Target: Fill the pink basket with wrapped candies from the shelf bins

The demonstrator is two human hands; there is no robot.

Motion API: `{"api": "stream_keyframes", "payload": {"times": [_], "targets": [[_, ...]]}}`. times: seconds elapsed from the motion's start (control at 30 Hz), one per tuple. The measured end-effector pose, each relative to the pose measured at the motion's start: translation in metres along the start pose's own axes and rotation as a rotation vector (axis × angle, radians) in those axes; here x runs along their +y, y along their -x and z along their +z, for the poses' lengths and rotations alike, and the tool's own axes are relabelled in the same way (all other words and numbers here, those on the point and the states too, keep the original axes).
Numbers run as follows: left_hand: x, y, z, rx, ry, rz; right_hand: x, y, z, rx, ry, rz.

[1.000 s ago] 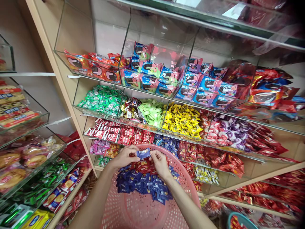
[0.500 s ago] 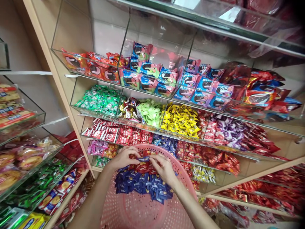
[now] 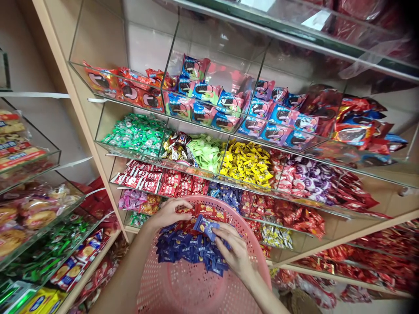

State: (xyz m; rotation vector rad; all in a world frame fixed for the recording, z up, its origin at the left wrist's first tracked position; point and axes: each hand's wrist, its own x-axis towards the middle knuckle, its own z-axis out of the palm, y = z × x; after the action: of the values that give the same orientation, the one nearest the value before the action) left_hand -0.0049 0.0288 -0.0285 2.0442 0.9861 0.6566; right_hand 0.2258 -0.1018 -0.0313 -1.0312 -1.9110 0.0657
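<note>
My right hand [image 3: 234,248] pinches a small blue candy packet [image 3: 203,225] by its edge, with the printed side turned up. It is above a pink perforated plastic basket [image 3: 186,285]. My left hand [image 3: 172,213] is over the basket's far left rim, thumb and forefinger curved and apart, with nothing visible between them. Inside the basket, many blue packets [image 3: 183,248] lie in rows below my hands. Red packets [image 3: 211,212] lie behind them, partly hidden by my hands and the held packet.
Glass-fronted shelves beyond the basket hold green sweets [image 3: 135,135], yellow sweets [image 3: 245,163], purple-white sweets [image 3: 309,179] and blue cookie packs [image 3: 203,111]. A wooden upright [image 3: 70,100] stands left, beside another shelf of wrapped snacks [image 3: 42,218].
The small blue packet was between both hands; now only my right hand has it, turned flat and lower. My left hand has let go, its fingers apart.
</note>
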Motion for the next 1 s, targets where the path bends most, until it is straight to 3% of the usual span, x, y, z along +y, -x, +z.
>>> {"api": "stream_keyframes", "payload": {"times": [0.13,0.3,0.43,0.67,1.0], "targets": [[0.001,0.002,0.000,0.010,-0.003,-0.013,0.001,0.005,-0.002,0.018,0.005,0.189],[0.000,0.001,0.002,0.011,0.007,0.000,0.009,0.006,-0.013,-0.009,0.103,0.286],[0.001,0.000,0.002,0.013,0.017,0.000,0.012,0.007,-0.021,-0.108,0.111,0.399],[0.007,0.002,0.000,0.031,0.016,-0.019,-0.002,0.002,-0.017,-0.365,0.265,0.226],[0.007,0.001,0.001,0.059,-0.013,-0.013,-0.005,-0.005,0.049,-0.524,0.648,0.077]]}}
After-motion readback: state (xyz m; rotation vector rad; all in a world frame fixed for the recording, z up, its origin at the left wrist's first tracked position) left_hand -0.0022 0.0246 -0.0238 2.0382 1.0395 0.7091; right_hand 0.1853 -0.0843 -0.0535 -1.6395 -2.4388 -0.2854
